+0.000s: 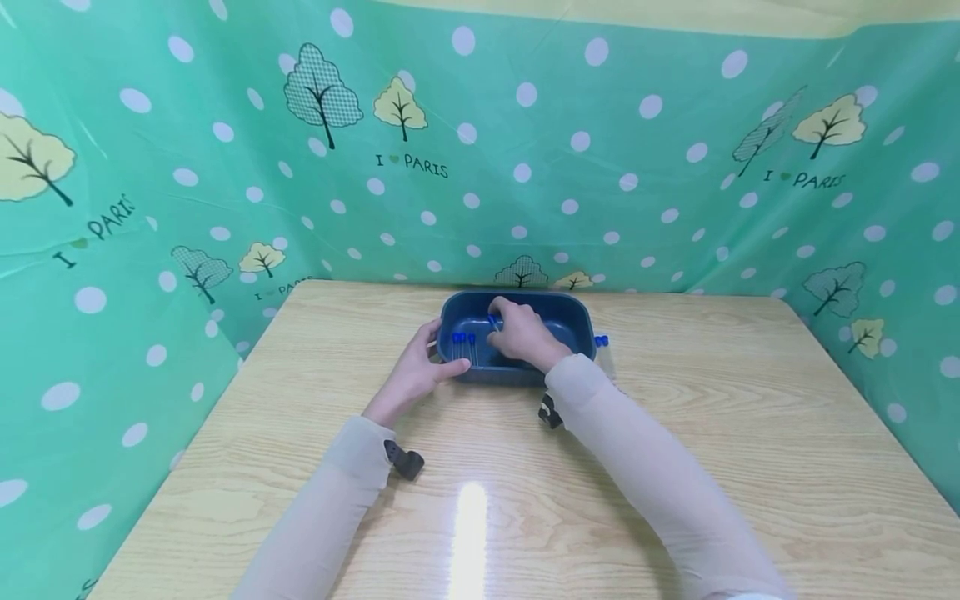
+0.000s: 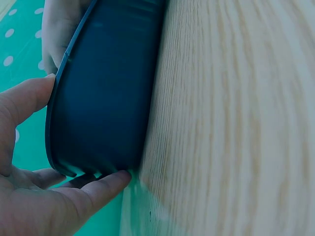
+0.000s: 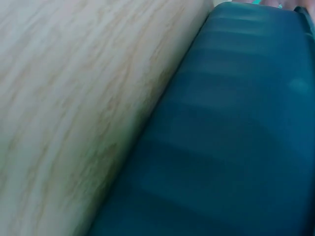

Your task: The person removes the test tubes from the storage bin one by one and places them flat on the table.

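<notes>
A dark blue rectangular tub (image 1: 495, 377) stands near the back of the table. At its left end, my left hand (image 1: 414, 373) holds it, thumb by the front rim and fingers along the outer end wall; the left wrist view shows this grip (image 2: 54, 196) closely. Several slim clear tubes with blue caps (image 1: 462, 337) stand side by side in the tub's left part. My right hand (image 1: 525, 335) reaches inside and pinches another blue-capped tube (image 1: 492, 320) between thumb and fingers. In the right wrist view the tub's outer wall (image 3: 221, 123) hides the right hand's fingers.
More blue-capped tubes (image 1: 602, 342) lie outside the tub, by its right end. The wooden table (image 1: 315, 350) extends to both sides and towards me. A green dotted cloth (image 1: 525, 208) hangs right behind the table's back edge.
</notes>
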Available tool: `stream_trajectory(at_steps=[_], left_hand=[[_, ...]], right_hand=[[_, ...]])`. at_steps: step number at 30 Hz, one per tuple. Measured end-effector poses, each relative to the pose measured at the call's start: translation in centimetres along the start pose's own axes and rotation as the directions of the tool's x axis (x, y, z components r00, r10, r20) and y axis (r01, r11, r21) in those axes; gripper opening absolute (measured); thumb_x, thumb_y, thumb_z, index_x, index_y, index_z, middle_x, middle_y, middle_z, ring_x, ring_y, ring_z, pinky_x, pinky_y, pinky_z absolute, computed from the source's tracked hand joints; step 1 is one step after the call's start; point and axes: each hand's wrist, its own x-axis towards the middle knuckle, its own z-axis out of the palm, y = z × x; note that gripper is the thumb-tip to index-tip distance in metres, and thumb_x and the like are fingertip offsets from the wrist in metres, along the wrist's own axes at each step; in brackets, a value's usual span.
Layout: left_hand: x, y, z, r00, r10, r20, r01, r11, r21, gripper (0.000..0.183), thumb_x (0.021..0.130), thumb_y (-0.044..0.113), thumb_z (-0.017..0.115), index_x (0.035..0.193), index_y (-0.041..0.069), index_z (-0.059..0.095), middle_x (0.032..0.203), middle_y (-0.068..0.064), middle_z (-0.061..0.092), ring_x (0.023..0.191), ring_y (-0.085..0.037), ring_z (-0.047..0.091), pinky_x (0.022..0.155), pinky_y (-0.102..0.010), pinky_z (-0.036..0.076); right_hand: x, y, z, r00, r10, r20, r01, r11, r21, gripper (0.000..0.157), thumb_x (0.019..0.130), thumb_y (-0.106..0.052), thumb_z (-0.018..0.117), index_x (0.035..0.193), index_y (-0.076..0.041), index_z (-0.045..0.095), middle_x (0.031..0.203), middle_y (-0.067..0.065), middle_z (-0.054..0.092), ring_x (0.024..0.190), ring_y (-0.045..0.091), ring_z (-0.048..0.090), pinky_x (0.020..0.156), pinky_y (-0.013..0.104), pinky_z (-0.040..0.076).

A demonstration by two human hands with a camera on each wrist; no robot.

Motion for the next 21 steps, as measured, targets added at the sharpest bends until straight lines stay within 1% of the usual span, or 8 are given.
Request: stream_trajectory(at_steps=[5, 7, 11, 21], left_hand=[[0.0, 0.0, 0.0, 1.0, 0.003, 0.002, -0.003, 1.0, -0.002, 0.09, 0.078, 0.025, 0.079, 0.15, 0.013, 0.026, 0.15, -0.013, 0.034, 0.134, -0.037, 0.036, 0.106, -0.049, 0.035], [0.0, -0.1, 0.0, 1.0, 0.003, 0.003, -0.003, 1.0, -0.003, 0.09, 0.078, 0.025, 0.079, 0.15, 0.013, 0.026, 0.15, -0.013, 0.034, 0.134, -0.036, 0.037, 0.106, -0.049, 0.036], [0.1, -0.1, 0.0, 1.0, -0.002, 0.007, 0.002, 1.0, -0.004, 0.091, 0.078, 0.026, 0.079, 0.15, 0.014, 0.025, 0.15, -0.012, 0.033, 0.134, -0.036, 0.037, 0.105, -0.049, 0.037], [0.0, 0.0, 0.0, 1.0, -0.004, 0.005, 0.004, 1.0, -0.005, 0.091, 0.079, 0.025, 0.079, 0.15, 0.012, 0.024, 0.15, -0.013, 0.032, 0.134, -0.037, 0.035, 0.106, -0.051, 0.035]], right_hand=[[-0.5, -0.1, -0.3, 1.0, -0.002, 0.0, 0.002, 1.0, 0.027, 0.047, 0.089, -0.02, 0.065, 0.133, -0.016, 0.047, 0.088, 0.004, 0.06, 0.062, 0.019, 0.059, 0.057, 0.033, 0.048], [-0.7, -0.2, -0.5, 1.0, -0.004, -0.005, 0.004, 0.999, 0.036, 0.048, 0.089, -0.02, 0.065, 0.133, -0.016, 0.047, 0.081, 0.005, 0.06, 0.06, 0.018, 0.058, 0.056, 0.032, 0.048], [-1.2, -0.2, -0.9, 1.0, -0.014, -0.019, 0.015, 0.999, 0.051, 0.048, 0.089, -0.019, 0.064, 0.133, -0.017, 0.047, 0.073, 0.005, 0.059, 0.058, 0.018, 0.057, 0.055, 0.032, 0.048], [-2.3, 0.2, -1.7, 0.999, -0.019, -0.043, 0.024, 0.993, 0.114, 0.05, 0.088, -0.017, 0.064, 0.135, -0.017, 0.046, 0.081, 0.006, 0.057, 0.059, 0.02, 0.056, 0.051, 0.032, 0.046]])
